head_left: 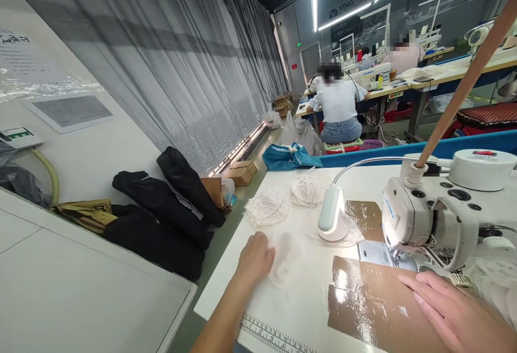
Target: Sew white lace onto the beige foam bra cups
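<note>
My left hand is over the left part of the white sewing table, its fingers curled in. A sheer white fabric piece, smeared by motion, trails from beside its thumb; the fingertips themselves are hidden. My right hand lies with fingers stretched out on a brown tape-covered cardboard sheet, just in front of the sewing machine. Two piles of white lace pieces, one nearer and one farther, lie beyond my left hand. More lace sits under a small lamp beside the needle plate.
A printed ruler runs along the table's front edge. A wooden-looking pole slants up from the machine. Black rolled bundles and cardboard boxes stand left. Beyond a blue cloth barrier, a person sits at another machine.
</note>
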Tool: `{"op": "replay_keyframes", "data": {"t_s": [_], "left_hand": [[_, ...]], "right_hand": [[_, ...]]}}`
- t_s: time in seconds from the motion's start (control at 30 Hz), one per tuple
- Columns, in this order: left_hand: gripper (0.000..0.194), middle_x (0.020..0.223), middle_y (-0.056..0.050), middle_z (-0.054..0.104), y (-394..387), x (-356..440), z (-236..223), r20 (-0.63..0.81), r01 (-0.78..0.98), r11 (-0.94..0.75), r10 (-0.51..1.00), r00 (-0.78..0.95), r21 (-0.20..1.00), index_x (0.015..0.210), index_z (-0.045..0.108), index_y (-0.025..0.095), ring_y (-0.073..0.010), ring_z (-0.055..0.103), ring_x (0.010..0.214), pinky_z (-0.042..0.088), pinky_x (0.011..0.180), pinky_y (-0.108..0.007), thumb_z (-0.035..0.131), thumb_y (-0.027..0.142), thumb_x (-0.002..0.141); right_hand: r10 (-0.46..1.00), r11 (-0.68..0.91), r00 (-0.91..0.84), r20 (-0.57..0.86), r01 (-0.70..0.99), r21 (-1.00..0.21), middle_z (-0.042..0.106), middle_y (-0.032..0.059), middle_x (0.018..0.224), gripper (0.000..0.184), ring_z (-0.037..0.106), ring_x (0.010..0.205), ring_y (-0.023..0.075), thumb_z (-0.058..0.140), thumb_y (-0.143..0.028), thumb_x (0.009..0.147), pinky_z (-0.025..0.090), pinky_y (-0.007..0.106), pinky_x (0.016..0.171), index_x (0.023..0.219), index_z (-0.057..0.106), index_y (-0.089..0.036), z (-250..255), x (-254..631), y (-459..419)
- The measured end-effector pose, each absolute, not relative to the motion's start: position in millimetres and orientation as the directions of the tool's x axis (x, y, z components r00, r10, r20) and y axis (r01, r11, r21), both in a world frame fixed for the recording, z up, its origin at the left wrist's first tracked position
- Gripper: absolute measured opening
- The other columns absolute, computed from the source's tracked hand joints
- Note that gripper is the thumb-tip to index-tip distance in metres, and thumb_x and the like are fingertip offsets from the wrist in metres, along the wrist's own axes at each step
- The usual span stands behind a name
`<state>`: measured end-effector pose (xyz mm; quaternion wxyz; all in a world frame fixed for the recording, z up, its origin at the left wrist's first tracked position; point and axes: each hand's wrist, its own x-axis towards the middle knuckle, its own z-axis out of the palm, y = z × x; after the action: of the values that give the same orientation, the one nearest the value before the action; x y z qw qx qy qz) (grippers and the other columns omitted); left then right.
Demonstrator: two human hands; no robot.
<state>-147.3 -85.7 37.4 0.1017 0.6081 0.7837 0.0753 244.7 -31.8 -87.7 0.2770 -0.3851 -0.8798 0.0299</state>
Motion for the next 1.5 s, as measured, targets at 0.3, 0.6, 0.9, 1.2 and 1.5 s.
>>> {"op": "replay_keyframes", "data": {"t_s": [0.3,0.6,0.9,1.2,1.5], "left_hand": [[0.052,0.117,-0.007,0.059,-88.4,-53.5,36.1,-0.169,0.257,0.008,0.775,0.610,0.966,0.121,0.050,0.022,-0.0207,0.059,0.101,0.047,0.084,-0.032,0.071,0.037,0.075],[0.039,0.093,-0.004,0.069,-19.1,18.7,2.5,0.011,0.701,-0.367,0.890,0.456,0.612,0.112,0.059,0.018,-0.0197,0.065,0.083,0.054,0.074,-0.030,0.057,0.011,0.074],[0.012,0.085,-0.008,0.064,-50.5,25.0,15.9,0.140,0.728,-0.630,0.774,0.618,0.271,0.084,0.060,0.016,-0.0211,0.059,0.079,0.049,0.071,-0.032,0.049,0.021,0.087],[0.043,0.126,-0.012,0.060,-41.8,24.0,5.9,0.062,0.684,-0.677,0.722,0.689,0.273,0.126,0.052,0.015,-0.0273,0.057,0.113,0.050,0.093,-0.041,0.057,0.026,0.084],[0.056,0.139,-0.017,0.052,-21.2,14.1,0.5,0.033,0.617,-0.714,0.662,0.749,0.329,0.134,0.051,0.008,-0.0289,0.051,0.126,0.041,0.109,-0.039,0.058,0.037,0.086]], "right_hand": [[0.789,0.603,-0.446,0.422,0.692,-0.396,0.071,0.0023,0.107,0.029,0.070,0.088,0.0198,0.040,-0.027,0.098,0.057,0.029,0.067,0.116,0.062,-0.029,-58.9,240.6,-42.0],[0.708,0.700,-0.646,0.286,0.591,-0.401,0.058,0.0007,0.068,0.030,0.055,0.065,0.0174,0.039,-0.027,0.098,0.041,0.028,0.057,0.078,0.062,-0.023,-27.9,232.7,-55.1],[0.753,0.658,-0.586,0.299,0.660,-0.363,0.062,0.0026,0.075,0.024,0.059,0.070,0.0202,0.043,-0.024,0.096,0.043,0.032,0.061,0.077,0.058,-0.021,-37.3,229.4,-53.7],[0.774,0.607,-0.481,0.411,0.749,-0.265,0.070,0.0087,0.104,0.033,0.067,0.080,0.0216,0.045,-0.024,0.091,0.051,0.032,0.065,0.118,0.064,-0.022,-42.2,228.9,-49.4],[0.794,0.555,-0.441,0.418,0.807,-0.202,0.072,0.0092,0.100,0.034,0.067,0.074,0.0221,0.044,-0.023,0.090,0.050,0.032,0.060,0.115,0.066,-0.020,-41.5,222.8,-49.4]]}}
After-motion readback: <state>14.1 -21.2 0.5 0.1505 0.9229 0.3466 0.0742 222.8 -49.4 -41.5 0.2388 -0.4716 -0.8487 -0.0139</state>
